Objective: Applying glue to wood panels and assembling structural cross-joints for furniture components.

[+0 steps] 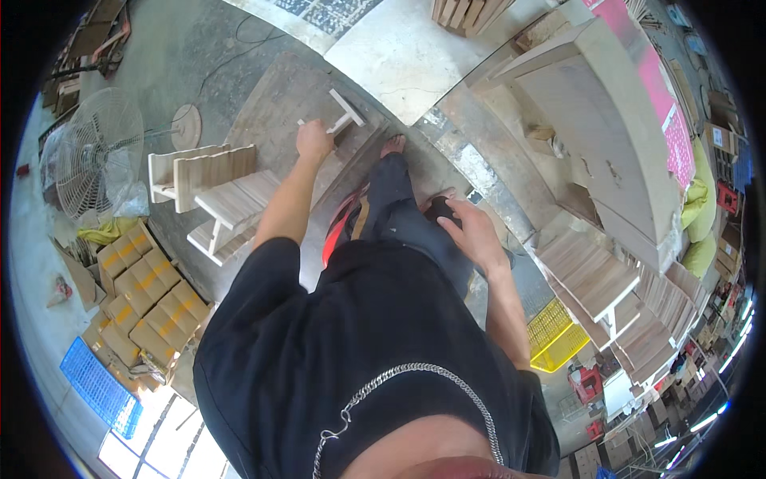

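My left hand [315, 140] is stretched out over a brown board or low platform, its fingers closed round one end of a pale H-shaped wooden piece [348, 110]. The far crossbar of that piece shows beyond my knuckles; the gripped end is mostly hidden. Down by my right thigh, my right hand [476, 233] hangs with its fingers apart, nothing visible in it. A small black shape [439, 209] lies past its fingertips, too unclear to name. Left of my left arm stand wooden pieces with slatted boards [238, 199] and white H-shaped ends.
A fan [100, 152] stands at the far left, with taped cardboard boxes [148, 279] and a blue crate [100, 383] nearer. More slatted wooden pieces [590, 271] are stacked at right, beside a yellow basket [556, 335]. A large wooden panel structure [598, 120] rises at upper right.
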